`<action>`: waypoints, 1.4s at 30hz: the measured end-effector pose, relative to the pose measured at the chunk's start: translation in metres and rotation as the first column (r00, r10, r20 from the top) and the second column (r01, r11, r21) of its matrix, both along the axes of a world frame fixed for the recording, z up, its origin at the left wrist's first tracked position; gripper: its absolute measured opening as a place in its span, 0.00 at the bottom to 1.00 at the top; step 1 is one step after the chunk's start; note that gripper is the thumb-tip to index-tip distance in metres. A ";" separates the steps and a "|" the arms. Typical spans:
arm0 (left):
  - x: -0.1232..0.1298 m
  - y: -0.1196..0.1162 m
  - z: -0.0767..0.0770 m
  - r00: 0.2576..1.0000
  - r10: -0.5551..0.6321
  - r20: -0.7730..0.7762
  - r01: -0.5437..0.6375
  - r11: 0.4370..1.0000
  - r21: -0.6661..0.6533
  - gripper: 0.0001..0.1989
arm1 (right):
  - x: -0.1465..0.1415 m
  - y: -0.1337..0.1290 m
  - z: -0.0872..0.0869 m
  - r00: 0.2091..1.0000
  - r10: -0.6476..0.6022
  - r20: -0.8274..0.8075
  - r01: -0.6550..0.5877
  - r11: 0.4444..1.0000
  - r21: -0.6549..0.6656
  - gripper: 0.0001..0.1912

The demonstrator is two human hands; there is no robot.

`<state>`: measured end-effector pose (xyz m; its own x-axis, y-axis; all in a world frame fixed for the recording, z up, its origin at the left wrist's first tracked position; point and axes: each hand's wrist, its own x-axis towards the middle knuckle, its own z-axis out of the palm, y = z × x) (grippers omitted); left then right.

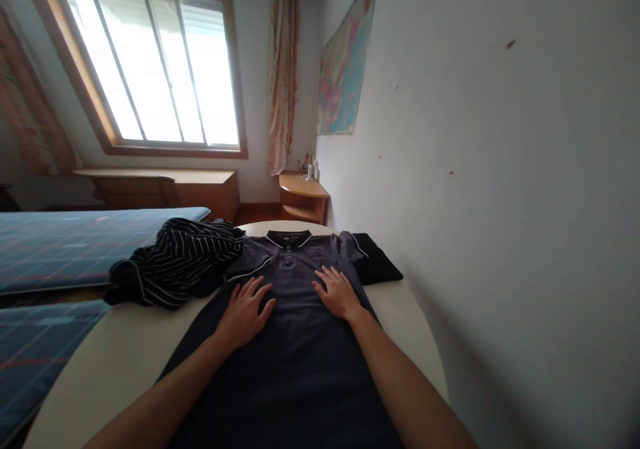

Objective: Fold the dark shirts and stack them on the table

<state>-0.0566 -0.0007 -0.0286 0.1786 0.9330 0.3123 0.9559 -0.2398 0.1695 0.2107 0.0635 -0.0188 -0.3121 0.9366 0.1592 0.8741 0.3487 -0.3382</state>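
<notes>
A dark polo shirt [295,329] lies face up and spread out, its black collar with white trim pointing away from me and its buttons showing. My left hand [245,314] rests flat on the left side of the shirt below the sleeve, fingers spread. On the right side of the chest lies my right hand [337,292], also flat with its fingers apart. Neither hand grips the cloth. The shirt's lower hem runs out of view at the bottom.
Under the shirt is a pale round table [100,369]. A crumpled black-and-white striped garment [185,262] sits at its left edge, and a folded black garment [383,262] at the far right. Beds [75,249] stand left; a white wall [500,235] rises close on the right.
</notes>
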 end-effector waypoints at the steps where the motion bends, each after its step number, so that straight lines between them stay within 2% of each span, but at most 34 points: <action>1: 0.000 -0.001 0.002 1.000 -0.008 0.010 0.008 0.999 0.035 0.22 | 0.000 -0.001 0.000 1.000 -0.007 -0.004 0.007 1.000 0.004 0.31; 5: -0.003 0.001 0.005 0.998 0.045 0.048 -0.050 0.992 0.114 0.19 | -0.001 -0.004 0.000 0.999 -0.045 -0.015 0.045 0.999 0.018 0.29; 8: -0.011 0.010 0.004 0.994 0.100 0.042 -0.102 0.994 0.043 0.21 | 0.000 0.000 0.001 0.999 -0.049 0.010 0.049 0.999 -0.002 0.29; 11: -0.018 0.024 0.007 0.993 0.095 -0.068 -0.101 0.992 -0.076 0.24 | 0.002 0.011 0.002 0.997 -0.042 0.064 0.046 0.997 -0.067 0.29; 14: -0.013 0.035 0.014 0.983 0.106 -0.148 -0.131 0.976 -0.175 0.27 | -0.001 0.024 0.004 0.993 -0.052 0.104 0.066 0.988 -0.142 0.29; 16: -0.007 0.038 0.015 0.984 0.115 -0.138 -0.137 0.978 -0.160 0.28 | -0.005 0.028 0.003 0.990 -0.104 0.092 0.116 0.983 -0.139 0.28; 18: -0.002 0.038 0.012 0.989 0.115 -0.093 -0.124 0.987 -0.104 0.27 | -0.010 0.027 0.002 0.985 -0.169 0.041 0.172 0.982 -0.074 0.27; 21: -0.001 0.032 0.007 0.995 0.090 -0.045 -0.093 0.992 -0.090 0.27 | -0.013 0.020 0.000 0.986 -0.165 -0.035 0.166 0.985 0.038 0.26; 25: -0.005 0.021 0.004 0.998 0.056 -0.034 -0.060 0.988 -0.141 0.29 | -0.010 0.010 0.000 0.993 -0.104 -0.056 0.109 0.990 0.089 0.25; 35: -0.007 -0.010 -0.003 0.995 0.062 -0.078 -0.075 0.982 -0.173 0.32 | -0.009 -0.019 0.000 0.994 -0.084 0.063 0.087 0.996 -0.036 0.35; 42: -0.007 -0.036 0.001 0.989 0.090 -0.117 -0.112 0.974 -0.196 0.33 | -0.012 -0.038 0.001 0.993 -0.072 0.093 0.077 0.995 -0.056 0.35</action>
